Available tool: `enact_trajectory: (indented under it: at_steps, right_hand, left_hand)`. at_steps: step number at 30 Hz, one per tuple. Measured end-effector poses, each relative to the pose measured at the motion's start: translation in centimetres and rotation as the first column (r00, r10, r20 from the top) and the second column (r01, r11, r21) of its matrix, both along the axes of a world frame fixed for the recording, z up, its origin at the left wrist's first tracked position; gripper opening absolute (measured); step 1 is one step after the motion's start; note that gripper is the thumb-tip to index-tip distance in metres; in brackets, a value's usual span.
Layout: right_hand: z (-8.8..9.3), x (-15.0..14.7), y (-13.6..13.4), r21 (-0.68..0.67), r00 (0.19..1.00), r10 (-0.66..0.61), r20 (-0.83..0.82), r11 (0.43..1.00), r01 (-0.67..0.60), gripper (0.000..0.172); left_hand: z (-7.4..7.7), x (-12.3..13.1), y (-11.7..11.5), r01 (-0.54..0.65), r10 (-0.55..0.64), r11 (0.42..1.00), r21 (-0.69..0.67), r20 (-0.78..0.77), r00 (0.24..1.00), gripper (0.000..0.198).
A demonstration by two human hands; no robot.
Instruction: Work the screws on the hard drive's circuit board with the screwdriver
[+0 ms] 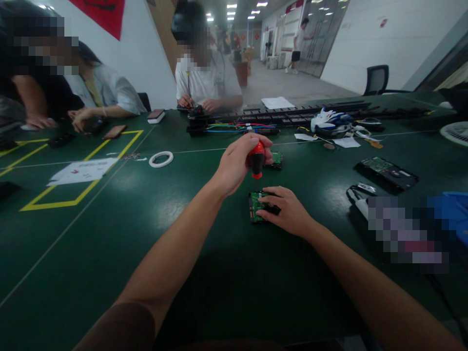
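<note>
My left hand (237,163) is wrapped round the red and black handle of a screwdriver (258,163), held upright with its shaft pointing down. The tip meets the far edge of a hard drive (256,207) whose green circuit board faces up; the exact contact point is too small to tell. Across the right side of that drive lies my right hand (287,209), fingers spread and pressing on it against the table. Just behind, a second green-boarded drive (277,160) is partly hidden by my left hand.
A larger black drive (387,174) lies to the right, near a blue bin (457,214). White and blue gloves (331,121), cables and black rails (263,117) line the back. A white ring (161,159) and paper (84,170) are left. Several people sit across the green table (127,234).
</note>
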State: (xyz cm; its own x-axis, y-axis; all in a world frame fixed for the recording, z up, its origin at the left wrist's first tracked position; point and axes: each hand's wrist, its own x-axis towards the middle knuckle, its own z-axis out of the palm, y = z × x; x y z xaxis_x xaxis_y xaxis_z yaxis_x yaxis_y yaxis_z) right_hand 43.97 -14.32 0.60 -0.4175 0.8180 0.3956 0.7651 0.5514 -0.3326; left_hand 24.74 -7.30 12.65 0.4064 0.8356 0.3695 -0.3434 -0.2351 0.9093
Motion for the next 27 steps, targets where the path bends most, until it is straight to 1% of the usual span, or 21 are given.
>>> enact_trajectory:
  at_steps: [3, 6, 9, 12, 16, 22, 25, 27]
  right_hand:
    - [0.09, -0.01, -0.04, -0.013, 1.0, 0.002, 0.01, 1.0, -0.002, 0.035]
    - [0.23, -0.04, -0.08, -0.023, 1.0, -0.004, 0.015, 1.0, 0.004, 0.035]
    - [0.29, -0.06, -0.08, -0.018, 1.0, -0.001, 0.009, 1.0, 0.001, 0.034]
    - [0.26, -0.08, -0.06, -0.015, 1.0, 0.005, 0.007, 1.0, -0.005, 0.034]
    - [0.13, -0.08, -0.05, -0.017, 1.0, 0.0, 0.006, 1.0, 0.0, 0.034]
    - [0.04, -0.05, -0.05, -0.011, 1.0, -0.002, -0.001, 1.0, 0.002, 0.034]
    - [0.06, -0.05, -0.03, -0.009, 1.0, -0.002, -0.004, 1.0, 0.002, 0.034]
    - [0.08, -0.04, -0.02, -0.012, 1.0, 0.0, -0.003, 1.0, 0.0, 0.034]
  left_hand:
    - [-0.08, 0.31, 0.13, -0.032, 0.033, 0.999, -0.027, 0.016, 0.999, 0.036]
    - [-0.22, 0.48, 0.16, -0.065, 0.065, 0.998, -0.022, -0.004, 0.998, 0.041]
    - [-0.39, 0.48, 0.09, -0.082, 0.081, 0.997, -0.004, -0.031, 0.996, 0.039]
    - [-0.52, 0.45, 0.06, -0.06, 0.06, 0.998, 0.0, -0.01, 0.998, 0.035]
    - [-0.62, 0.48, 0.24, -0.086, 0.086, 0.996, 0.012, 0.006, 0.996, 0.033]
    - [-0.87, 0.13, 0.8, -0.104, 0.106, 0.989, 0.105, -0.013, 0.994, 0.03]
    - [-0.79, -0.08, 0.84, -0.113, 0.119, 0.98, 0.166, -0.028, 0.992, 0.03]
    - [-0.68, -0.12, 0.78, -0.12, 0.131, 0.976, 0.184, -0.049, 0.99, 0.029]
